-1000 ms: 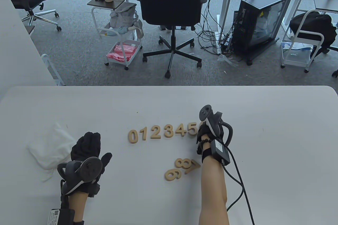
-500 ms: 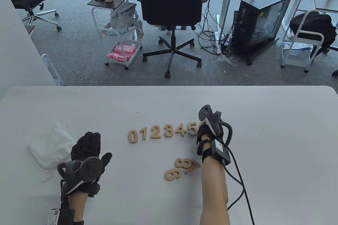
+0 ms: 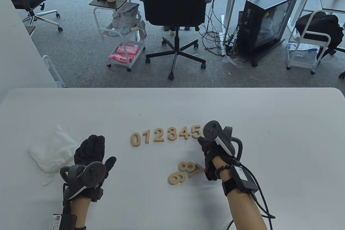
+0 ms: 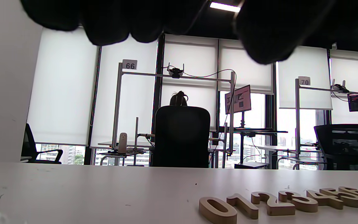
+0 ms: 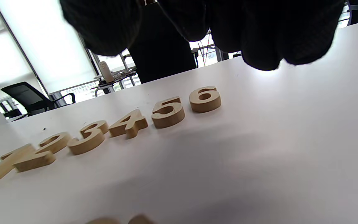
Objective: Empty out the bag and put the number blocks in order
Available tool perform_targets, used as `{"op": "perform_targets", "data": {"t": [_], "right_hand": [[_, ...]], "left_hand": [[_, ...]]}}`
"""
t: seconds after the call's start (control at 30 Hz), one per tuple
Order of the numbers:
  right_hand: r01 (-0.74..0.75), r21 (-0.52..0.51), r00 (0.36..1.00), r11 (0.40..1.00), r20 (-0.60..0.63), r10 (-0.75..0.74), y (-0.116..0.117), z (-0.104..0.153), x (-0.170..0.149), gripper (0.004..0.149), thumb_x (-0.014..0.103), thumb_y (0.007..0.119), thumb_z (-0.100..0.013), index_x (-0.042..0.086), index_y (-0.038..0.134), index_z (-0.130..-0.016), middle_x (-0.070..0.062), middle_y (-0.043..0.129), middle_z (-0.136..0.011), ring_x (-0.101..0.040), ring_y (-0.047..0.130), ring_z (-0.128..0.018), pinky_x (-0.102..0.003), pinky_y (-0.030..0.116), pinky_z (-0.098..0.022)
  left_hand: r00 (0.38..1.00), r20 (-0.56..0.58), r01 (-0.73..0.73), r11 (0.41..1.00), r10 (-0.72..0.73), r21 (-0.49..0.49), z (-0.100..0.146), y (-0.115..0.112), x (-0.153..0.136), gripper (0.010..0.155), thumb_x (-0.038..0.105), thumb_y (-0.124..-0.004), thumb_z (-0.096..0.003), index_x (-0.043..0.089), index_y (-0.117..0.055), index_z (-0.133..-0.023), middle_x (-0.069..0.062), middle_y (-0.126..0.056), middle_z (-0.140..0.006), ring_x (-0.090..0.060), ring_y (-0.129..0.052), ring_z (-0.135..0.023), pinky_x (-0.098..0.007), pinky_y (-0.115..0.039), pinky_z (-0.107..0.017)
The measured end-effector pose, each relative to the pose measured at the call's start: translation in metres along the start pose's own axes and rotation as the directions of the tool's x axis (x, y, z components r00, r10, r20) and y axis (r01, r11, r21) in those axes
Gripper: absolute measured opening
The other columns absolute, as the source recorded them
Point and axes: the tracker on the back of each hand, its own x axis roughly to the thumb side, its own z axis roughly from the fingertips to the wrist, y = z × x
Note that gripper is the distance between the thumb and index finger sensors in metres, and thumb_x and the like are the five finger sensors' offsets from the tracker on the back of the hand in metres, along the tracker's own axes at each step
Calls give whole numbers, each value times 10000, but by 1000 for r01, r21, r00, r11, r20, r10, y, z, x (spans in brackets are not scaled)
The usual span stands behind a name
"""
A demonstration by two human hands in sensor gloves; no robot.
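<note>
Seven blocks, 0 through 6, already line up on my tabletop, so next up is the 7 at 6 o'clock of the row, my right hand hovering beside it empty, fingers loosely apart, left hand flat, bag emptied at 9 o'clock.

Legible numerals and signs
Wooden number blocks reading 0–6 in row, centre; signs "66" and "70" on background frames.

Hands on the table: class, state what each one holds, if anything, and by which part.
Nothing is held. The right hand hangs above the table near the 6 block; the left hand is empty beside the bag.
</note>
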Motion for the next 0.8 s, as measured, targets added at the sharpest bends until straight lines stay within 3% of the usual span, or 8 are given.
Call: {"op": "perform_targets", "data": {"t": [0.17,0.3,0.8], "right_hand": [[-73,79,996,994,65,68,22,46,14,775,396,787,-518,-73,534,-1081,-408,570,-1041,-649,746,-837,-691,735,-582],[-140,124,987,982,100,128,46,64,23,796,396,791,-517,-79,505,-1088,-411,531,-1057,-655,727,-847,-697,721,-590],[-300,107,946,948,158,282,79,61,34,815,407,794,-510,-70,480,-1093,-391,535,-1062,-620,747,-842,-677,723,-592]], "left_hand": [[1000,1,-8,1000,8,0,1,0,0,833,495,-794,-487,24,-509,-1113,-322,-519,-1120,-593,-672,-977,-733,-599,-675],[1000,2,-11,1000,11,-2,1,-1,0,833,494,-795,-487,24,-509,-1113,-319,-520,-1120,-592,-672,-978,-733,-600,-674],[1000,-6,7,1000,-7,-26,1,-2,2,832,494,-794,-488,24,-509,-1112,-319,-519,-1120,-593,-673,-977,-733,-600,-675]]}}
